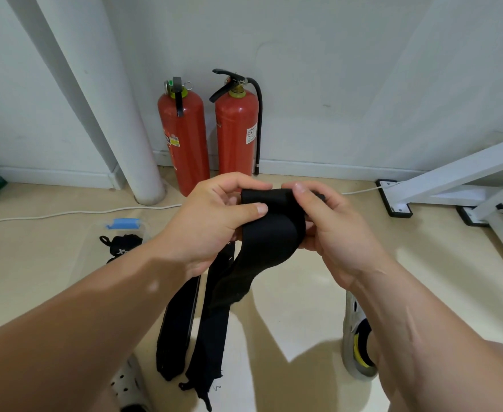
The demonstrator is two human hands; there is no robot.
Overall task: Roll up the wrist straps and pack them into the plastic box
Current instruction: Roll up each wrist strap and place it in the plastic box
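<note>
Forearms enter from the near edge, one on each side, and meet at centre frame. We log the left hand [211,221] and right hand [333,230] close together, both clamped on one black strap [271,233]: each thumb lies on top of its rolled far end, with the fingers curled beneath. The strap's loose tail hangs down and toward us, tilting left.

Below the hands, two black strips [179,322] lie side by side on the floor, running near to far. We cannot tell whether either joins the held strap.

Left of the hands, on the floor, sits the clear box [146,230] with a blue latch. A black roll [121,246] sits at it, partly hidden by the left forearm, so we cannot confirm it is inside.

Two red extinguishers [184,138] stand against the far wall, just right of a white pipe [131,138]. A white cable [66,214] runs along the floor at left. A grey sandal [354,331] shows near right.
</note>
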